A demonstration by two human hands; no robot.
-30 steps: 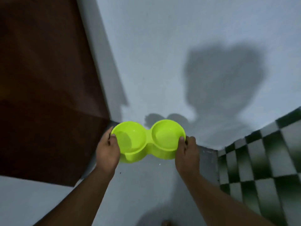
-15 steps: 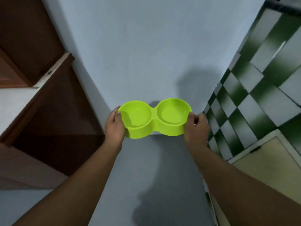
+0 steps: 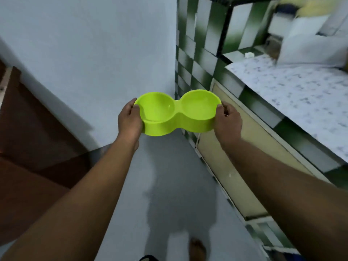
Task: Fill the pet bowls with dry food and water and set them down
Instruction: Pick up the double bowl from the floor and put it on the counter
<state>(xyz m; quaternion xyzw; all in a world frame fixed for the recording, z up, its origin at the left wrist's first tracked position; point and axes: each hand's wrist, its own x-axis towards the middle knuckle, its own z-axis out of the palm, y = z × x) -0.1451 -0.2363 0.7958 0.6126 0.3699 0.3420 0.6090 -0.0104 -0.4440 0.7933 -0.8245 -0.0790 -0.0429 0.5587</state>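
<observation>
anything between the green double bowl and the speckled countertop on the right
Nothing visible does. The left hand and right hand hold the green double bowl by its ends in open air, and the near part of the speckled countertop looks bare.

1. Left hand: raised in front of the body, thumb on the rim, gripping the left end of the green double bowl.
2. Right hand: level with the left, thumb on the rim, fingers curled round the bowl's right end.
3. Left forearm: bare, stretched forward.
4. Right forearm: bare, stretched forward, angled inward.
5. Bare foot: one, at the bottom edge.
</observation>
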